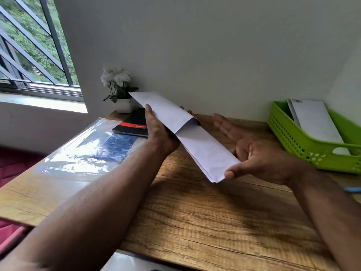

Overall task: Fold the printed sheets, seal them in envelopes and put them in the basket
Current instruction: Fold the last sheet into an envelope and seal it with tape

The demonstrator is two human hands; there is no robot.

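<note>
My left hand [159, 132] grips a white envelope [164, 109] from below, holding it up over the wooden desk [195, 212] with its mouth facing right. A folded white sheet [205, 151] sticks partway out of that mouth. My right hand [252, 151] holds the sheet's near end, with the thumb under its corner and the fingers stretched flat along its far side. A green plastic basket [297, 137] stands at the right edge of the desk, and several white envelopes [314, 120] lie in it.
A clear plastic sleeve with a blue printed pack [88, 151] lies on the desk's left side. Behind it are a black notebook with a red band [133, 124] and a small white pot of white flowers [120, 89]. A wall stands behind the desk, with a barred window at left.
</note>
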